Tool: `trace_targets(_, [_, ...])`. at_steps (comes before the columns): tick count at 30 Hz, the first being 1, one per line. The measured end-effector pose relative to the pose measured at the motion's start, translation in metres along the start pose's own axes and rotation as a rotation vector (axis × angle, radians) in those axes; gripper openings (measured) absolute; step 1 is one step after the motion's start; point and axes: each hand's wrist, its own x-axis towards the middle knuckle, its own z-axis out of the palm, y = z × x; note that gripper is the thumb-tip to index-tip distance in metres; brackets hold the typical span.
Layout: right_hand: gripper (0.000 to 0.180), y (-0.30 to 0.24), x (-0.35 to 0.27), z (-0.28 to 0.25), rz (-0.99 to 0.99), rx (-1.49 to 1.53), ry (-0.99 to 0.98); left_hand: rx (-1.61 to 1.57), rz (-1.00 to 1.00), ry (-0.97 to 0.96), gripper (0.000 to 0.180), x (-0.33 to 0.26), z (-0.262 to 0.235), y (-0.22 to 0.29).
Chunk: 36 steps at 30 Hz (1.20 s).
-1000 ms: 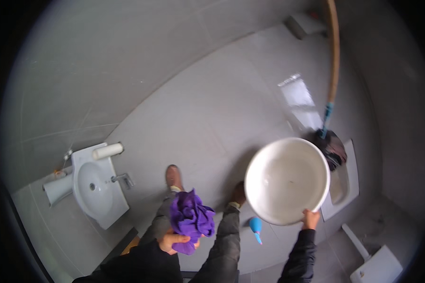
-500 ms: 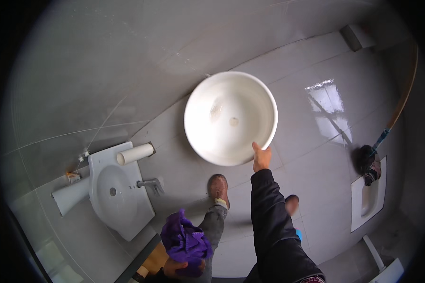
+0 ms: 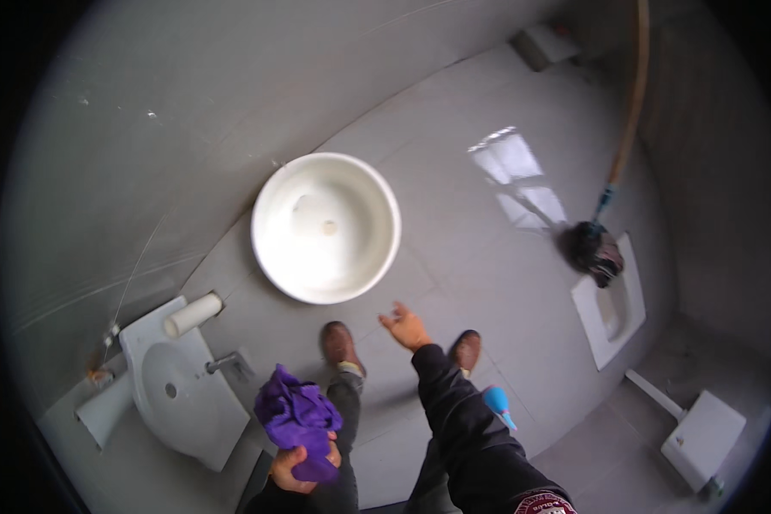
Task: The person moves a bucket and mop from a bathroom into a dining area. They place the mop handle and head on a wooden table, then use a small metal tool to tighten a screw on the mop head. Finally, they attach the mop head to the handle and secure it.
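My left hand (image 3: 293, 471) is closed around a crumpled purple cloth (image 3: 295, 411) close to my left leg. A round white basin (image 3: 364, 272) rests upright on the floor by the wall. Inside it is a small round mark at the bottom. My right hand (image 3: 407, 327) is near the basin's lower right, apart from the rim, with its fingers apart and nothing in them. Beside my right forearm shows a light blue rounded object (image 3: 495, 401) with a narrow end, whose kind I cannot make out.
At the left is a white washbasin (image 3: 218, 424) with a metal tap (image 3: 227, 363) and a white tube (image 3: 194, 315). A dark mop head (image 3: 594, 248) on a wooden handle leans by a squat toilet (image 3: 604, 343). A white cistern (image 3: 707, 437) is lower right.
My right hand has let go of the basin rim and drawn back, its fingers spreading. The whole view has shifted, while the purple cloth stays in my left hand.
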Motion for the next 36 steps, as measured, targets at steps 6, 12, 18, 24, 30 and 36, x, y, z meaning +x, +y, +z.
trace_targets(6, [0.045, -0.013, -0.141, -0.094, -0.128, 0.235, -0.077, -0.151, 0.097, 0.073, 0.055, 0.02, 0.091, -0.028])
trace_targets(12, [0.038, 0.007, -0.279, -0.198, -0.029, 0.042, 0.059, -0.102, 0.013, 0.01, 0.051, -0.022, 0.165, -0.051])
trace_targets(18, [0.028, 0.06, -0.328, -0.288, -0.032, 0.077, 0.172, -0.157, 0.218, 0.25, 0.034, -0.099, 0.189, -0.062])
trace_targets(24, [0.026, 0.049, -0.344, -0.379, 0.095, 0.205, 0.318, -0.322, 0.428, 0.47, 0.03, -0.152, 0.205, -0.073])
trace_targets(30, [0.026, -0.059, -0.336, -0.423, -0.027, -0.167, 0.371, -0.399, 0.434, 0.462, 0.031, -0.144, 0.18, -0.064])
trace_targets(36, [0.007, -0.087, -0.256, -0.456, -0.348, -0.258, 0.375, -0.383, 0.578, -0.012, 0.011, -0.143, 0.167, -0.051])
